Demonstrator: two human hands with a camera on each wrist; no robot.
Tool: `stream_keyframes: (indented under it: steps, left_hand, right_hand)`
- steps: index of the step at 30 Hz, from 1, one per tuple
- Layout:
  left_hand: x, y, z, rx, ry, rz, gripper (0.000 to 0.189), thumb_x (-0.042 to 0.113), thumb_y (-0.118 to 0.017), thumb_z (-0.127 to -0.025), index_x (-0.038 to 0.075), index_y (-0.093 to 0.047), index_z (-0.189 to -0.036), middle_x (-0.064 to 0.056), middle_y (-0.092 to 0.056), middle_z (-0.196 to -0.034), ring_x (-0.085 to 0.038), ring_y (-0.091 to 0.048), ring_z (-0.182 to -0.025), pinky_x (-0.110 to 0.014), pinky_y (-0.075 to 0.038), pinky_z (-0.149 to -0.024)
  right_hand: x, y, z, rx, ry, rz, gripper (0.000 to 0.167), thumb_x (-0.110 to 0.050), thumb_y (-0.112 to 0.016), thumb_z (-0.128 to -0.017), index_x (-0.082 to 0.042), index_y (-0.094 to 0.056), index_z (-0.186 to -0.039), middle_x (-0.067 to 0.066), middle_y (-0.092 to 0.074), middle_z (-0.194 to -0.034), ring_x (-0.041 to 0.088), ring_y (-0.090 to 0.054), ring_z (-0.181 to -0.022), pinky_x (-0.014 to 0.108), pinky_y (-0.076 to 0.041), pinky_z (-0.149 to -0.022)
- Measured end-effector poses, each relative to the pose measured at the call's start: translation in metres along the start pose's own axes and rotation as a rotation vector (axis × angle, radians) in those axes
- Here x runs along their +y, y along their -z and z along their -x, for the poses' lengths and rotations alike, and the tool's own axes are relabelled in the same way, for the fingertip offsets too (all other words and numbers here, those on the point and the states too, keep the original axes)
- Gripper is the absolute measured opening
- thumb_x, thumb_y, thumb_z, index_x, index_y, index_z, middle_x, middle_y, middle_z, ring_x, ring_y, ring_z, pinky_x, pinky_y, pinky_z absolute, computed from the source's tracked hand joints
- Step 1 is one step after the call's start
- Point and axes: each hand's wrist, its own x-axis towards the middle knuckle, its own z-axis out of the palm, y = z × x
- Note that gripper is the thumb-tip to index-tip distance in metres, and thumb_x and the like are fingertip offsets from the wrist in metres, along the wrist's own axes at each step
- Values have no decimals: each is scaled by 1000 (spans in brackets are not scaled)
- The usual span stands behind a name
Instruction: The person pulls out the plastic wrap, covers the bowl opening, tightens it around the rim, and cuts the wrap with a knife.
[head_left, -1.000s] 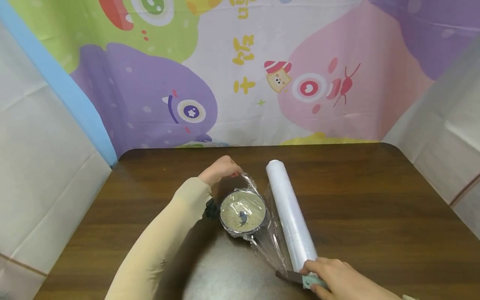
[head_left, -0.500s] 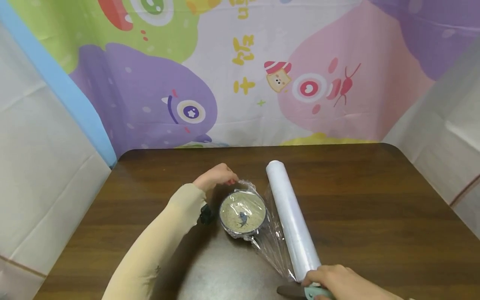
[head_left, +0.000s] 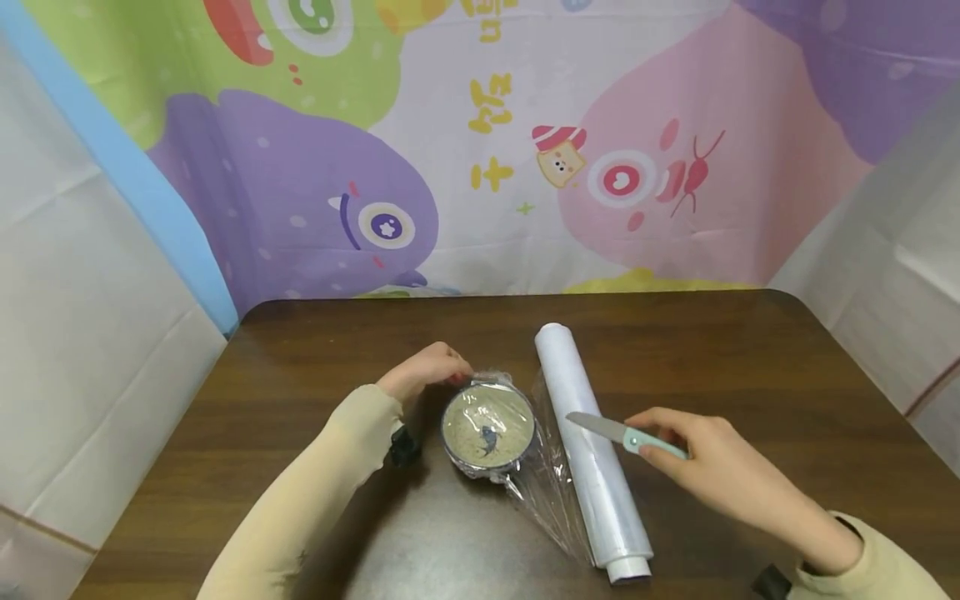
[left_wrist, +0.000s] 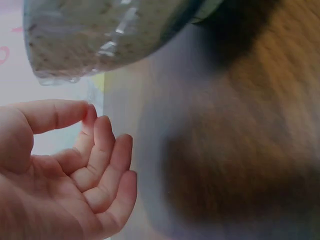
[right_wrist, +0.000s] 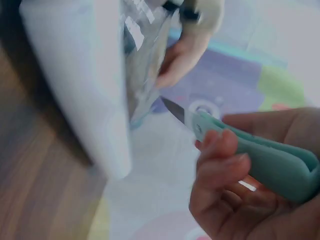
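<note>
A speckled bowl (head_left: 487, 429) with a dark rim and a blue fish motif stands mid-table under clear plastic wrap (head_left: 543, 500). The wrap stretches from the bowl to a white roll of plastic wrap (head_left: 592, 450) on its right. At the bowl's far left side is my left hand (head_left: 429, 367), fingertips right by the crumpled wrap edge. In the left wrist view its thumb and index tips meet, the other fingers curve loosely, and no wrap shows between them. My right hand (head_left: 712, 458) grips a folding knife (head_left: 626, 435) by its mint-green handle, blade overlapping the roll.
A dark brown wooden table (head_left: 750, 367) bears everything. Behind it hangs a cartoon-print curtain (head_left: 480, 233), with pale panels (head_left: 900, 275) at the sides. A dark wrist camera (head_left: 403, 446) sits below the left sleeve.
My right hand has lifted the knife up and right, away from the roll's near end and the wrap. My left hand has lowered toward the bowl, and the raised wrap there has sunk.
</note>
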Motion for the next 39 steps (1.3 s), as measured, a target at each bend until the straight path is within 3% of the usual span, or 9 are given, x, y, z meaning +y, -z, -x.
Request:
stream_keyframes:
  steps: [2, 8, 12, 16, 19, 23, 28, 33, 39]
  left_hand:
    - [-3, 0, 1, -4, -16, 11, 16, 14, -60, -80, -1, -63, -74, 0, -55, -66, -13, -53, -67, -24, -44, -65]
    - [-10, -1, 7, -36, -32, 42, 17, 13, -58, -82, -2, -64, -81, -1, -56, -69, -14, -55, -70, -27, -46, -69]
    - [-13, -2, 10, -59, -39, 67, 22, 14, -58, -83, -5, -66, -91, 1, -54, -67, -12, -53, -69, -27, -47, -69]
    - [-15, -2, 13, -73, -56, 87, 24, 14, -57, -83, -6, -66, -95, 4, -51, -65, -10, -50, -67, -25, -46, -68]
    - [-19, -2, 14, -85, -76, 90, 25, 12, -55, -85, -7, -66, -98, 4, -55, -70, -9, -50, -68, -25, -47, -70]
    - [-24, -3, 18, -103, -121, 80, 26, 10, -53, -87, -8, -64, -101, -3, -63, -85, -7, -51, -71, -24, -47, -72]
    - [-26, -3, 20, -110, -167, 104, 26, 10, -53, -87, -10, -63, -102, -11, -64, -97, -7, -52, -75, -25, -47, -74]
    - [-31, -2, 21, -118, -171, 126, 24, 9, -53, -88, -8, -63, -101, -8, -64, -96, -7, -53, -78, -24, -46, -74]
    - [-36, 2, 21, -150, -175, 131, 23, 11, -55, -88, -6, -65, -100, -4, -65, -92, -7, -54, -78, -26, -47, -75]
  right_hand:
    - [10, 2, -12, -8, -61, -59, 29, -35, -55, -89, -19, -59, -113, -5, -49, -65, 5, -43, -53, 22, -35, -47]
    - [48, 2, -42, -139, -290, -397, 56, -40, -49, -92, 1, -40, -128, 4, -47, -74, 12, -44, -59, 26, -39, -53]
    - [67, -1, -54, -142, -369, -455, 60, -35, -49, -92, 9, -32, -131, 1, -45, -73, 9, -41, -58, 26, -38, -56]
    - [83, -9, -62, -94, -393, -405, 55, -21, -49, -91, 14, -32, -130, 2, -50, -71, 8, -44, -57, 25, -39, -55]
    - [93, -16, -64, -70, -395, -286, 51, -21, -49, -91, 14, -37, -126, 6, -54, -74, 12, -48, -62, 26, -40, -56]
    - [102, -23, -61, -105, -387, -106, 42, -27, -46, -91, 10, -48, -111, 11, -56, -82, 18, -53, -69, 28, -41, -58]
    - [107, -28, -58, -112, -341, 26, 35, -27, -48, -89, 7, -54, -94, 10, -54, -76, 18, -49, -65, 28, -38, -54]
    - [107, -31, -58, -108, -330, 84, 33, -24, -55, -85, 8, -55, -93, 13, -57, -81, 20, -49, -67, 29, -39, -55]
    - [105, -34, -58, -135, -363, 92, 45, -26, -62, -82, 10, -44, -102, 23, -57, -89, 27, -54, -72, 36, -43, -59]
